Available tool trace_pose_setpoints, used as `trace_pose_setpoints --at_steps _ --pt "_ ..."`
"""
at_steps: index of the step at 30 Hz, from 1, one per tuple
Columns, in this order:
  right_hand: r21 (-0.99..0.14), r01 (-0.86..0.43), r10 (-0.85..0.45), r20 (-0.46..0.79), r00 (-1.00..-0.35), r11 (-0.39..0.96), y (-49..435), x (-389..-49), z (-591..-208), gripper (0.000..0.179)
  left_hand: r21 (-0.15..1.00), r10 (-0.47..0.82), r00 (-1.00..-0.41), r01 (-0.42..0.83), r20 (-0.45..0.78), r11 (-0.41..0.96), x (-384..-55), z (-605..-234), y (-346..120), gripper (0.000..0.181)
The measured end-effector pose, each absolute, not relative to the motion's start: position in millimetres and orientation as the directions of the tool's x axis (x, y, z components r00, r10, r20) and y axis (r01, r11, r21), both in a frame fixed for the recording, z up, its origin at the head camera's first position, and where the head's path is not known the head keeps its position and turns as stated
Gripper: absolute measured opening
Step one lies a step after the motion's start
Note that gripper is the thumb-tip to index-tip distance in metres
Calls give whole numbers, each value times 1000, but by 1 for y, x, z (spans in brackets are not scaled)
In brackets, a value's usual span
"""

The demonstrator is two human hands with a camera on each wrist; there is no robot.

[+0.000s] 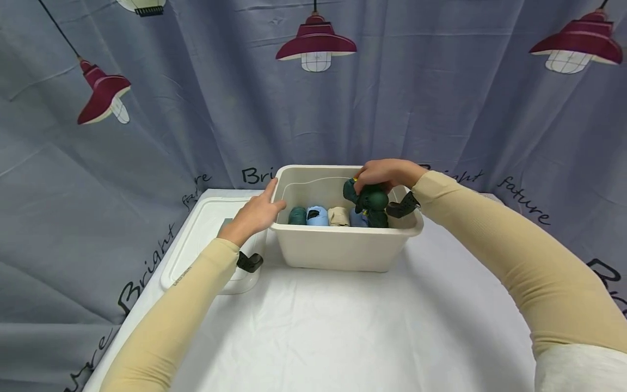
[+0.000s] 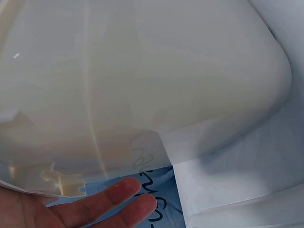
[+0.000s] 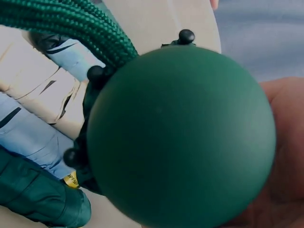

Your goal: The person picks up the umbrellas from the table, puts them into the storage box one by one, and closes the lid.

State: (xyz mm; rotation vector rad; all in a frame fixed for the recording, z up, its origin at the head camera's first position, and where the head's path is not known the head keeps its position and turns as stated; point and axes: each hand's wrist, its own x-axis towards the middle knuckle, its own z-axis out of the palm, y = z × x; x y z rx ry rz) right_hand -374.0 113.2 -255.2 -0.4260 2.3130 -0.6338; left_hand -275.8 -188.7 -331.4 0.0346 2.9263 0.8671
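My right hand (image 1: 387, 173) grips a folded dark green umbrella (image 3: 180, 137) over the right part of a white plastic bin (image 1: 343, 247). The umbrella's round knob faces the right wrist camera, with a braided green cord (image 3: 90, 33) and black rib tips around it. Below it, several rolled umbrellas stand in a row inside: green (image 1: 297, 216), light blue (image 1: 317, 216), beige (image 1: 338, 216), blue (image 1: 358, 219) and dark green (image 3: 42, 190). At the bin's left rim rests my left hand (image 1: 257, 215), its fingers (image 2: 123, 190) extended along the outside in the left wrist view.
A white lid (image 1: 196, 245) lies on the table left of the bin, partly under my left forearm. White cloth (image 1: 343, 326) covers the table. A grey-blue curtain (image 1: 235, 109) printed with red lamps hangs close behind the bin.
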Motion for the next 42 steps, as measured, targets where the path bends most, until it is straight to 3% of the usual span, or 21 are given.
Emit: trace_pose_setpoints --at_steps 6,13,19,28,34,42 --pt "-537 -132 -460 -541 -704 833 104 -380 -261 47 547 46 -996 -1 -74 837 -276 -330 -191 77" --pt "-518 -88 -428 -585 -689 851 97 -386 -274 44 556 47 -996 -2 -73 831 -277 -332 -191 77" --pt "-531 -41 -404 -590 -699 847 90 -387 -286 26 561 48 -995 -7 -84 828 -276 -331 -190 77" --pt "-483 -32 -389 -661 -642 875 85 -381 -294 34 562 52 -994 -12 -98 827 -274 -331 -189 77" --pt "-426 -94 -388 -684 -618 900 84 -382 -295 15 554 49 -995 -9 -89 833 -273 -329 -189 77" --pt "-407 -162 -420 -696 -583 899 87 -379 -299 12 546 48 -994 -11 -94 838 -274 -330 -189 77"
